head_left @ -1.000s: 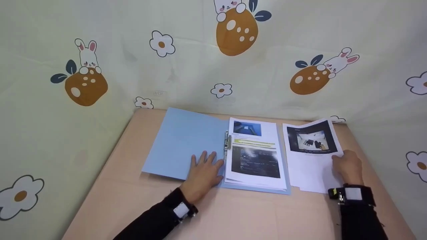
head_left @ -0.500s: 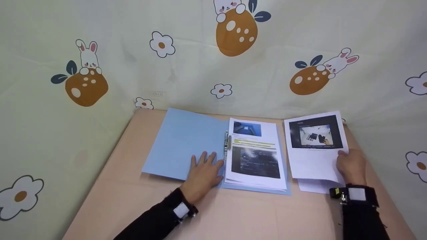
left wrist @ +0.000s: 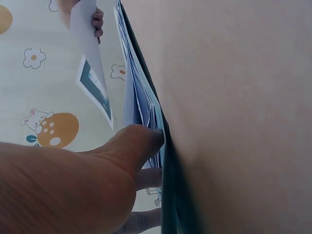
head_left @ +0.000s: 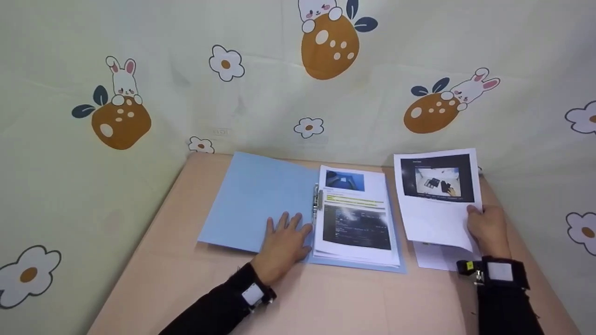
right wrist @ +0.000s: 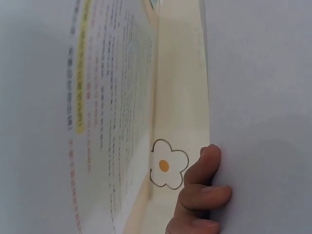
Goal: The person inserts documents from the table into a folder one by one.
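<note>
A light blue folder (head_left: 265, 200) lies spread on the table, its metal clip (head_left: 317, 201) along the spine. Printed pages (head_left: 356, 228) rest on its right side, the top one with a photo, highlighted lines and a dark screenshot. My left hand (head_left: 281, 246) presses on the folder beside the clip, fingers spread. To the right, my right hand (head_left: 489, 230) pinches the right edge of a printed sheet (head_left: 437, 221), which is raised off the table. Under it lies another page (head_left: 435, 258), whose text and yellow highlight show in the right wrist view.
The table has a pale peach cover (head_left: 344, 302). A cream curtain (head_left: 260, 93) with rabbits, orange fruits and flowers stands close behind the table and along both sides.
My right hand has lifted the sheet from the page below and raised it upward, uncovering that page's lower part. My left hand stays in place on the folder.
</note>
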